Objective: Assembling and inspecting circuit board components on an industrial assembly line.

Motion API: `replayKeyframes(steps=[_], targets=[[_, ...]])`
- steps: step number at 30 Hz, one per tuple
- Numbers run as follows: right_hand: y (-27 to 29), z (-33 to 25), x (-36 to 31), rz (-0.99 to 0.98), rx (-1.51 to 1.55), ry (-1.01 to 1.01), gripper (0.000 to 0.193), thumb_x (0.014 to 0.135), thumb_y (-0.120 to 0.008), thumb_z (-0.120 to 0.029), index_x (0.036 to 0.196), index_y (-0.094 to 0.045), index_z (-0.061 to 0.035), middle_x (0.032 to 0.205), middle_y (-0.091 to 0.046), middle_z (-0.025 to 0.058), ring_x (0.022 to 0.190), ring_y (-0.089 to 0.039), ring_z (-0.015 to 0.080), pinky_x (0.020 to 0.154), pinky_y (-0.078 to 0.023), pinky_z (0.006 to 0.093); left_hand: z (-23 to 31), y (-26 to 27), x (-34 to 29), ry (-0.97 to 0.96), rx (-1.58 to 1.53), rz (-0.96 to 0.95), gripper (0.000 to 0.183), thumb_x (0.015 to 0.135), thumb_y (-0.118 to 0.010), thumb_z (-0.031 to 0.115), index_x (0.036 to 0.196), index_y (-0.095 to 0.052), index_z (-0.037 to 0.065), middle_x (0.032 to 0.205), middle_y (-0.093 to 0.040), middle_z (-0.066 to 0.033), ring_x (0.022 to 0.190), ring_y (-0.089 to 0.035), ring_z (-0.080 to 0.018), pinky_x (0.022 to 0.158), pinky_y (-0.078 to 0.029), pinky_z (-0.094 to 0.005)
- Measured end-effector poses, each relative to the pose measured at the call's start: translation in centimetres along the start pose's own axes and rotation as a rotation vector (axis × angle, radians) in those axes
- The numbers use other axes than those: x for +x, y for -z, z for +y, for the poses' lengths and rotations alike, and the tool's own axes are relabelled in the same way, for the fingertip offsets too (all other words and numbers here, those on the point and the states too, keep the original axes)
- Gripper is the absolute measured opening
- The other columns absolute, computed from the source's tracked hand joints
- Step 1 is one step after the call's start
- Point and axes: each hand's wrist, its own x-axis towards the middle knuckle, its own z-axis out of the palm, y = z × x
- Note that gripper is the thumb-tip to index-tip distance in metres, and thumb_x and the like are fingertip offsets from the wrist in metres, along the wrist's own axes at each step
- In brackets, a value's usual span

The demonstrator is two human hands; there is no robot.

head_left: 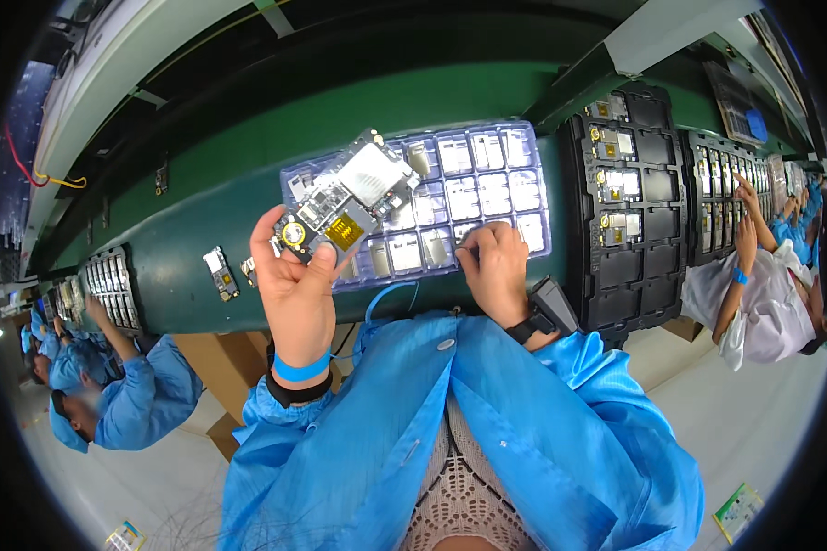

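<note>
Raised in my left hand [299,280] is a circuit board [317,209] with a silver metal shield, a gold-coloured contact patch and a round yellow part. My thumb and fingers pinch its lower end, and it covers the left part of a clear plastic tray [542,216]. Small silver metal shields [493,193] lie in the tray's compartments. My right hand [496,266] rests over the tray's front edge, right of its middle. Its thumb and forefinger close together at a front compartment; a small dark thing may be between them, but I cannot tell what.
Right of the tray stands a black tray [660,234] with several boards in its left column. Another board [219,273] lies on the green work surface [179,230] to the left. Co-workers sit at both sides: blue sleeves [147,399] left, a white garment [767,312] right.
</note>
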Motion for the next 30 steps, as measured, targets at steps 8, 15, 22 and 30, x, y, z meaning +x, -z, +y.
replayKeyframes(steps=[8, 15, 22, 30], targets=[[9.9, -5.4, 4.4, -0.002, 0.717, -0.078, 0.009, 0.081, -0.053, -0.001, 0.091, -0.054, 0.0002, 0.079, -0.056, 0.0053, 0.065, -0.052, 0.0096, 0.054, -0.042, 0.0208, 0.6, -1.6, -0.9, 0.2, -0.035, -0.266, 0.053, 0.079, -0.047, -0.01, 0.125, -0.024, 0.005, 0.107, -0.051, -0.0152, 0.1, -0.053, -0.0204, 0.084, -0.048, -0.0345], [10.4, -7.9, 5.3, -0.364, 1.078, -0.211, 0.01, 0.08, -0.058, -0.002, 0.089, -0.057, 0.0007, 0.073, -0.058, 0.0024, 0.06, -0.053, 0.0058, 0.053, -0.043, 0.0181, 1.0, -3.1, -2.2, 0.235, -0.088, -0.333, 0.05, 0.08, -0.048, -0.01, 0.122, -0.026, 0.003, 0.106, -0.051, -0.0137, 0.099, -0.053, -0.0175, 0.085, -0.046, -0.0304], [10.3, -9.7, 5.3, -0.322, 0.943, -0.305, 0.013, 0.077, -0.062, -0.004, 0.089, -0.058, 0.0011, 0.071, -0.06, 0.0033, 0.058, -0.052, 0.0046, 0.05, -0.043, 0.0177, 1.1, -3.4, -2.8, 0.172, -0.064, -0.294, 0.049, 0.079, -0.048, -0.011, 0.121, -0.026, 0.003, 0.107, -0.05, -0.0135, 0.099, -0.051, -0.0163, 0.084, -0.045, -0.028], [10.0, -9.6, 5.1, -0.269, 0.961, -0.284, 0.013, 0.077, -0.063, -0.006, 0.085, -0.058, 0.0032, 0.069, -0.06, 0.0042, 0.057, -0.052, 0.0048, 0.049, -0.041, 0.0173, 0.9, -3.9, -3.0, 0.159, -0.043, -0.303, 0.05, 0.079, -0.048, -0.012, 0.121, -0.027, 0.003, 0.105, -0.049, -0.013, 0.097, -0.051, -0.0146, 0.082, -0.045, -0.0263]])
